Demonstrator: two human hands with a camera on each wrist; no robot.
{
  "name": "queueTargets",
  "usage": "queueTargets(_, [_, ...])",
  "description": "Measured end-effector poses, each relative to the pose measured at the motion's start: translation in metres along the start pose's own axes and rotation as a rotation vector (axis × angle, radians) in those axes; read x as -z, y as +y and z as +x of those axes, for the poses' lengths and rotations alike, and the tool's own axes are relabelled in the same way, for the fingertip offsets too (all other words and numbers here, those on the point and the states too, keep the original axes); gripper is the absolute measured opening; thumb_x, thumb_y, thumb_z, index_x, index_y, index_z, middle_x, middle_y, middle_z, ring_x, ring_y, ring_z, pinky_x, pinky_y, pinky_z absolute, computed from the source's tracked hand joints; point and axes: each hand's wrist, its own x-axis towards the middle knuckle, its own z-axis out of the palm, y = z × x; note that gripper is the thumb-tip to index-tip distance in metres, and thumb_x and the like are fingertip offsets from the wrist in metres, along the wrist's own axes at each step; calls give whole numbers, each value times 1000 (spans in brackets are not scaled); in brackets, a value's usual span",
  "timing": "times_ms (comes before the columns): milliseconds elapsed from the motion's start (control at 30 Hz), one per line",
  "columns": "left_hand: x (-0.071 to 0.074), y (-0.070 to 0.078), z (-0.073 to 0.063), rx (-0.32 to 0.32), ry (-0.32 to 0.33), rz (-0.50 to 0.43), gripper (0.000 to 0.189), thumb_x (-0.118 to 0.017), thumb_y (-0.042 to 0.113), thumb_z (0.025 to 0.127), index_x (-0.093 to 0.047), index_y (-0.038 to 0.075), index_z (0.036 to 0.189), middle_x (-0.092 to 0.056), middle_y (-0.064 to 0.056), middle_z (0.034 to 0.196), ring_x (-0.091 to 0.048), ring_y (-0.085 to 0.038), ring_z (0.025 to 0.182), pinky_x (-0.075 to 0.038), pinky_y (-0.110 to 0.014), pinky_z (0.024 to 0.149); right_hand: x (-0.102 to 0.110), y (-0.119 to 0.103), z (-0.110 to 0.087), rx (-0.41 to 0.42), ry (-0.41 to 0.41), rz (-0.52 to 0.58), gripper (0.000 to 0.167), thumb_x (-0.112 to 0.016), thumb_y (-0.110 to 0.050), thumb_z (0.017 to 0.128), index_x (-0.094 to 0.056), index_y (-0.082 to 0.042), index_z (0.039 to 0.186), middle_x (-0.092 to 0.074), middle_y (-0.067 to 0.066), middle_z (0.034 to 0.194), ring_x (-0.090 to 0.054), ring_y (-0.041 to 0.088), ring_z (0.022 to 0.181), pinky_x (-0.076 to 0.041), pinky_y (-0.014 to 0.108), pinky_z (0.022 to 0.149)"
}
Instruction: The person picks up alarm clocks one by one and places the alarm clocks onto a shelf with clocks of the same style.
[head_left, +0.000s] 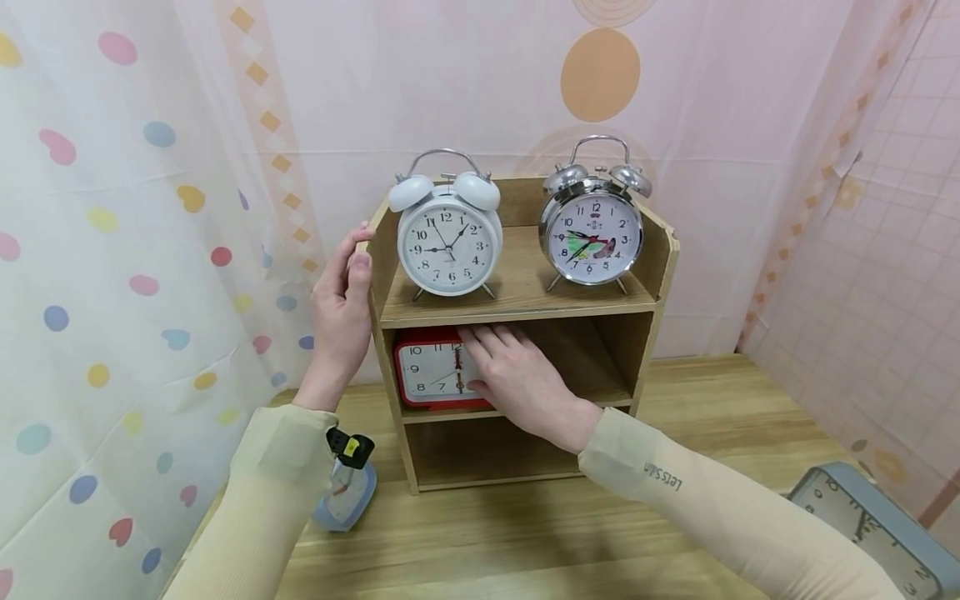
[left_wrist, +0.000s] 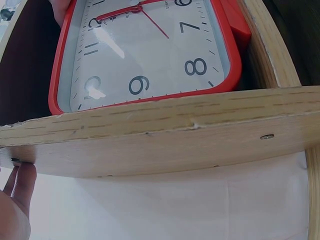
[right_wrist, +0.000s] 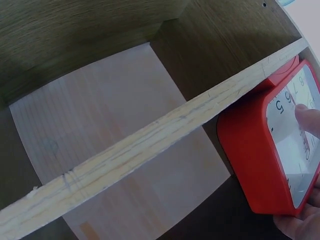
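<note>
A red alarm clock with a white face stands in the left part of the middle level of a wooden shelf. My right hand holds this clock at its right end, thumb over the face and the other fingers at its top and partly hidden. Against the outer side of the shelf's left panel rests my left hand, its fingers fairly straight and its thumb near the front edge. Above, on the top level, stand a white twin-bell clock and a silver twin-bell clock.
A light blue clock lies on the wooden table left of the shelf, partly behind my left sleeve and a black wrist device. Another, grey-blue clock is at the right front. Patterned curtains hang behind and beside the table.
</note>
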Motion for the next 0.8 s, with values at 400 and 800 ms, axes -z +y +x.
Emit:
queueTargets(400, [0, -1, -1, 3, -5, -5, 36, -49, 23, 110, -61, 8, 141, -64, 14, 111, -33, -7, 77, -32, -22, 78, 1, 4, -8, 53, 45, 28, 81, -88, -40, 85, -53, -6, 149, -65, 9, 144, -63, 28, 128, -53, 43, 110])
queueTargets(800, [0, -1, 0, 3, -2, -9, 35, -49, 23, 111, -62, 8, 140, -39, 15, 75, -29, -6, 66, -27, -23, 67, 14, 7, -31, 65, 88, 92, 79, -85, -46, 87, -56, -8, 149, -61, 12, 151, -59, 30, 140, -50, 45, 115])
